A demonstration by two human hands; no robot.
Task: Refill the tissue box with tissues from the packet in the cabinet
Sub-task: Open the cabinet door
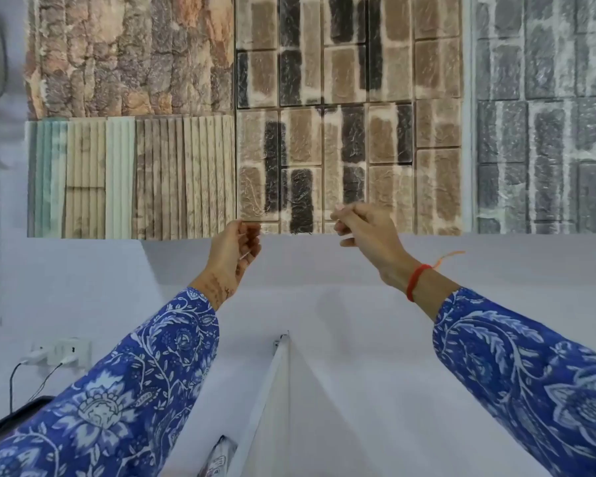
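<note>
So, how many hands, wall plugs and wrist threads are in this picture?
Hands: 2, left hand and right hand
White plugs in the wall socket: 2
Red wrist thread: 1
Total: 5

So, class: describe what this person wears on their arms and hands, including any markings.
Both arms wear long blue sleeves printed with white flowers and vines. The right hand has a red thread bracelet at the wrist, loose end trailing. The left hand shows dark patterned markings near the wrist.

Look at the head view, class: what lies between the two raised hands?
Nothing is held between the left hand and right hand. In the head view, only the brick panels and white wall show behind that gap.
</note>
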